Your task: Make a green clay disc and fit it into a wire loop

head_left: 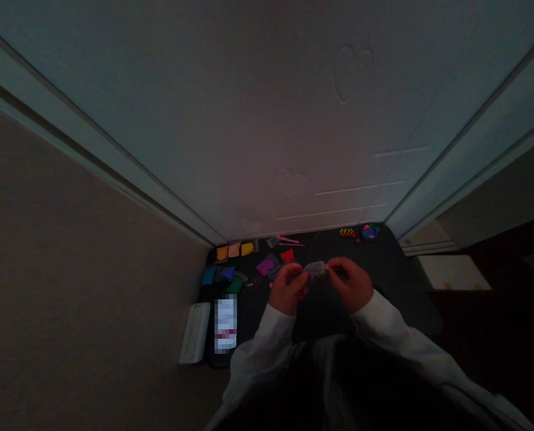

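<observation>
Between my two hands, above the dark table [325, 320], a small clear plastic bag [315, 269] is stretched sideways. My left hand [288, 289] pinches its left end. The right end is pinched by the fingers of my right hand [350, 284]. What the bag contains, if anything, is too dim to tell. Just beyond my left hand lie a red packet [287, 255] and a purple packet [266, 266]. Pink thin tools [291, 242] rest near the table's back edge.
Orange, pink and yellow packets [234, 250] line the back left, with blue packets [217, 275] and a green packet [235, 284] nearer. A lit phone [225, 323] lies beside a white case [195, 333]. Colourful small pieces [370, 233] sit back right. A white wall [249, 120] rises behind.
</observation>
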Motion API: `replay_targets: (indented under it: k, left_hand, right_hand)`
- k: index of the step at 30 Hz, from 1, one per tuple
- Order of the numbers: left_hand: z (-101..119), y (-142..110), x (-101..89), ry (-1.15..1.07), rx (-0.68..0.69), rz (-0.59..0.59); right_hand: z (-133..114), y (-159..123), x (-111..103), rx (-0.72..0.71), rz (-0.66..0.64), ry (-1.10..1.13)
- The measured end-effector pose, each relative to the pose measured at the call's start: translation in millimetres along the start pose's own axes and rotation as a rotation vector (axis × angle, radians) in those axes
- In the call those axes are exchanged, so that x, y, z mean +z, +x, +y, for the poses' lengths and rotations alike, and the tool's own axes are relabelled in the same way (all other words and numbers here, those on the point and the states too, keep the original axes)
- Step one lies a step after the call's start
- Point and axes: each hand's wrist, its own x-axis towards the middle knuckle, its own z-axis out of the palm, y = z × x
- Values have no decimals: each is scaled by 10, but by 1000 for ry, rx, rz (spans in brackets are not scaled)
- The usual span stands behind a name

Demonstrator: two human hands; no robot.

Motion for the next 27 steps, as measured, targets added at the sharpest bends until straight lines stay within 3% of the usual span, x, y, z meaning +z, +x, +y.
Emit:
replay_targets:
  k: [3, 7, 13, 17, 20, 24, 27]
  left_hand:
    - [57, -57, 1, 122, 26, 5]
    - [124, -132, 45, 243, 10, -80]
    - [171, -230, 122, 233, -29, -197]
    - [166, -267, 188, -11, -96, -142]
    - [162, -255, 185, -60, -121, -100]
    - [185, -234, 126, -45, -86, -152]
    - [212, -242, 98, -60, -94, -192]
  right_hand:
    - [-29, 2, -23, -132, 82, -56]
    - [-58, -30, -7, -181, 45, -72]
    - [-74, -78, 9, 8, -11, 218]
    - [-116, -100, 16, 44, -100, 231]
    - [-153, -100, 18, 115, -176, 339]
    - [-185, -73, 11, 219, -313, 644]
    - [-190, -52, 5, 261, -322, 768]
